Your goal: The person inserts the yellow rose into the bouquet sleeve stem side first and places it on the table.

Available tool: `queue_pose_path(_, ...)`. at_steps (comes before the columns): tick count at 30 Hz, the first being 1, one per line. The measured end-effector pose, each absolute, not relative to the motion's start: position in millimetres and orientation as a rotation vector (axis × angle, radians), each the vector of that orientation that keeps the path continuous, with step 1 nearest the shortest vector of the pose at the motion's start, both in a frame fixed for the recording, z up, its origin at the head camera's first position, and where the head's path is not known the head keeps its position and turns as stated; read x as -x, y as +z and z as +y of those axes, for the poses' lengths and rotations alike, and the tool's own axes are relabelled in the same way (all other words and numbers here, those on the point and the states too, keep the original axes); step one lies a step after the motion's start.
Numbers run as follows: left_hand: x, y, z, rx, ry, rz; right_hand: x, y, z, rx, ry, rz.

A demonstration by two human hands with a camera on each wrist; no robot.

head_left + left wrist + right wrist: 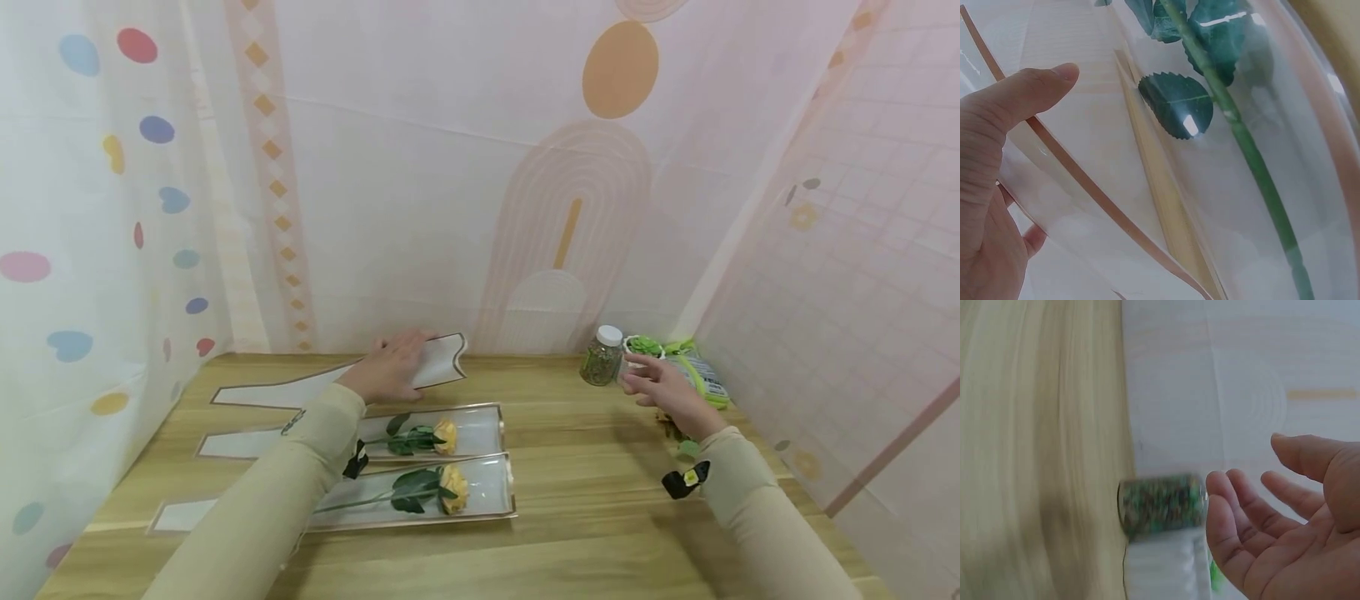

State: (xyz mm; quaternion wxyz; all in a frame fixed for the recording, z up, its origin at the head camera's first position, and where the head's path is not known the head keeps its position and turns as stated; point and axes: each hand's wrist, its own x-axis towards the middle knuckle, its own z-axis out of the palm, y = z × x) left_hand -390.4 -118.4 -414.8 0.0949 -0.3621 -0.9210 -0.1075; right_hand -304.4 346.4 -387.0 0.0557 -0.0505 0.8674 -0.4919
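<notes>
My left hand [393, 367] holds the farthest clear flower sleeve [442, 361] by its edge, with the thumb [1054, 84] over the border and fingertips behind it in the left wrist view. That sleeve's wide end is raised and wavy; part of it is hidden under the hand. Closer to me lie two more sleeves, each with a yellow rose [453, 489] inside. My right hand [667, 392] hovers at the right back with loosely bent fingers and nothing between them. Nearest to it are a white-capped jar [600, 358] of green-brown bits and a white pot with a green plant [643, 346].
A bag with bright green edges [705, 379] lies at the right back corner. Below the right hand, a yellow flower with green leaves [686, 448] rests partly hidden. Patterned curtains [420, 208] rise along the back and both sides of the wooden table [585, 533].
</notes>
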Motion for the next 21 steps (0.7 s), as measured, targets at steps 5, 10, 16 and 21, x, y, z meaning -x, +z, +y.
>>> queue_pose_path(5,391,-415,-118,1.067,-0.305,-2.737,293,-390,374,0.058,-1.425,2.693)
queue_pose_path(10,392,-415,-117,1.051,-0.295,-2.755,278,-394,403,-0.099,-1.340,2.669)
queue_pose_path(16,394,-415,-115,1.072,-0.299,-2.767,265,-403,423,-0.228,-1.283,2.616)
queue_pose_path(21,395,-417,-116,1.077,-0.291,-2.755,258,-403,432,-0.195,-1.214,2.590)
